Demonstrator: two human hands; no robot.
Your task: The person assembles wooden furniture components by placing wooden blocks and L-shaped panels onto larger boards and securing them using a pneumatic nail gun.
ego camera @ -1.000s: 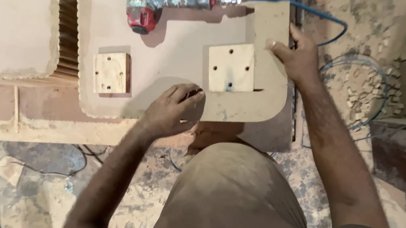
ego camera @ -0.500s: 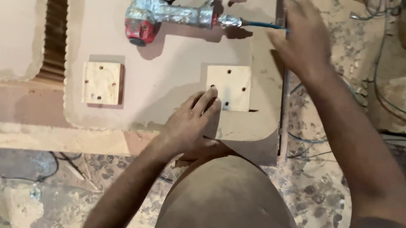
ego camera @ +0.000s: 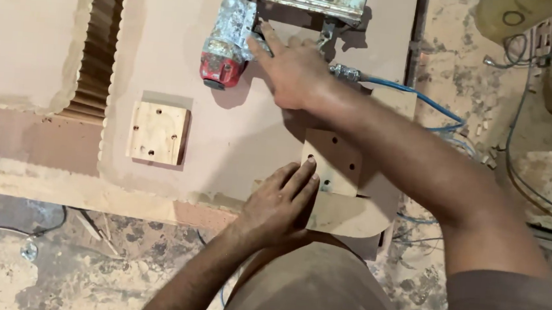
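My left hand [ego camera: 280, 201] lies flat with its fingers pressing on a small square plywood block [ego camera: 332, 161] that sits on a curved-cornered board piece [ego camera: 343, 213]. My right hand [ego camera: 290, 69] stretches across the big fibreboard panel [ego camera: 252, 127], fingers apart, touching the grip of a worn red and silver pneumatic nail gun [ego camera: 229, 36]. The gun lies on the panel with a blue air hose [ego camera: 412, 97] plugged into it. My right forearm covers part of the block.
A second square plywood block [ego camera: 157, 133] with small holes lies on the panel to the left. A scalloped cut-out [ego camera: 97, 49] separates it from another board. The dusty floor [ego camera: 70, 263] carries cables, chips and scraps; more hoses run at the right.
My right hand has left the board's right edge and moved left across the panel to the nail gun. My left hand has stayed pressed on the block.
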